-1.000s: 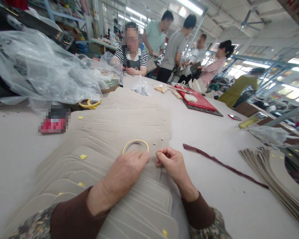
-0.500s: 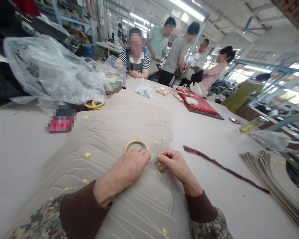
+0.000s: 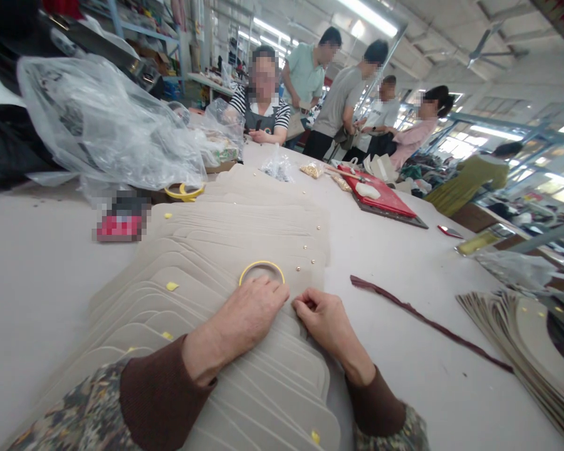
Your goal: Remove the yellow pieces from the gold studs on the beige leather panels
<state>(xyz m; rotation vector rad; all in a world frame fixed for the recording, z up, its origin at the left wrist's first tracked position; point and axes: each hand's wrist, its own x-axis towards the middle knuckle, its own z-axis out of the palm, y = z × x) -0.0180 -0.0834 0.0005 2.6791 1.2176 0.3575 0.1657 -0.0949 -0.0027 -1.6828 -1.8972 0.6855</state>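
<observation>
Beige sheet pieces (image 3: 263,219) with rounded corners lie fanned out and overlapping in front of me. My left hand (image 3: 254,307) rests over them, its fingers curled round the near side of a yellow-rimmed tape roll (image 3: 262,264). Just to the right, my right hand (image 3: 322,316) is closed in a pinch at the edge of the pieces; whatever is between thumb and forefinger is hidden. Several small shiny metal studs (image 3: 298,269) dot the right side of the pieces. Yellow tabs (image 3: 172,286) stick to the left side.
A dark red strip (image 3: 427,321) lies right of my hands, beside another curved stack of pieces (image 3: 498,338). Farther back are a red board (image 3: 385,197), bags of studs (image 3: 311,169), a large plastic bag (image 3: 117,125) and another tape roll (image 3: 184,193). A co-worker (image 3: 263,116) sits opposite.
My right hand has shifted slightly left, closer to my left hand, and now covers the nearest stud. The left hand stays on the tape roll. The whole view has swung slightly.
</observation>
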